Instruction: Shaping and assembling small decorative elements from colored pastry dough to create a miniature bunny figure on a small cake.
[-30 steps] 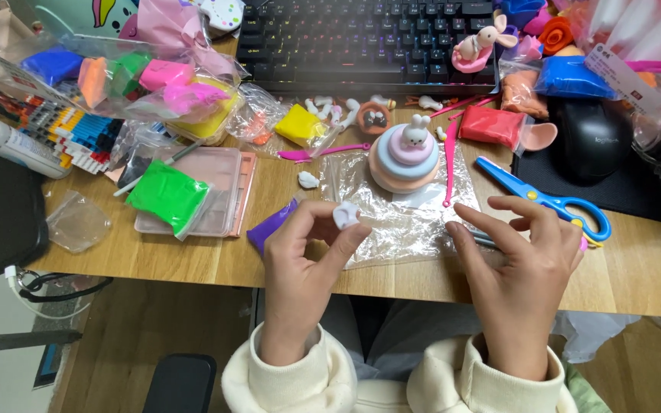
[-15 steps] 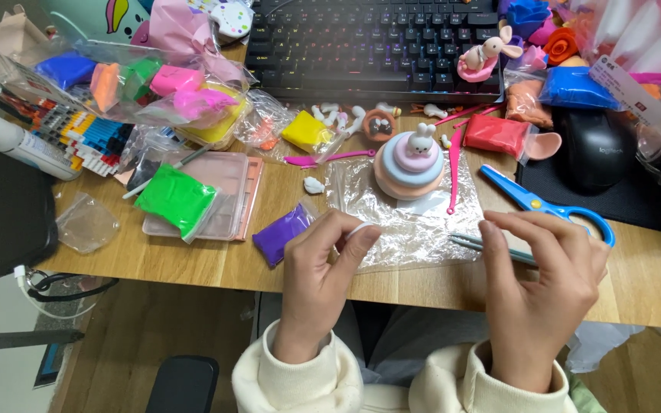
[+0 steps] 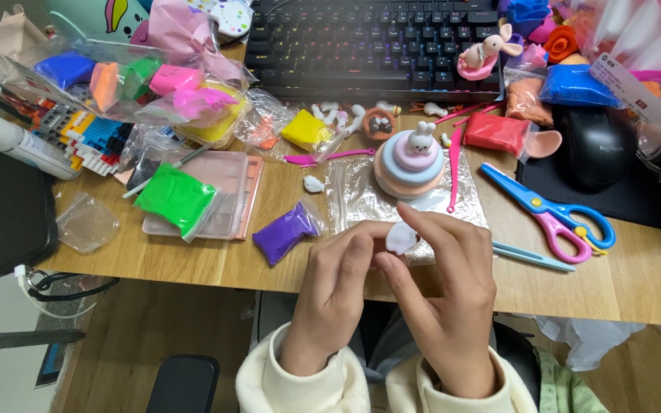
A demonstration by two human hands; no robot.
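Head view, looking down on a wooden worktop point(image 3: 193, 264) crowded with modelling clay. Black keyboard point(image 3: 380, 46) along the far edge; black mouse point(image 3: 597, 145) on a dark pad at right. Black pouch point(image 3: 13, 218) at the left edge. Clear pink-tinted case point(image 3: 219, 180) with a bag of green clay point(image 3: 176, 199) lying on it. Crinkled plastic sheet point(image 3: 361, 195) in the middle, carrying a tiered clay cake point(image 3: 409, 164) in pastel layers with a small white bunny on top. Blue-and-pink scissors point(image 3: 556, 210) just right of the sheet. Bag of purple clay point(image 3: 284, 232) near the sheet's left side.

Left hand point(image 3: 334, 287) and right hand point(image 3: 449, 287) meet at the near edge of the worktop, over the sheet's front. Small white clay piece point(image 3: 401, 238) sits between their fingertips: right grip closed on it, thumb and fingers pinching; left grip curled, fingertips touching it from the left. A white clay scrap point(image 3: 314, 183) lies loose beside the sheet.
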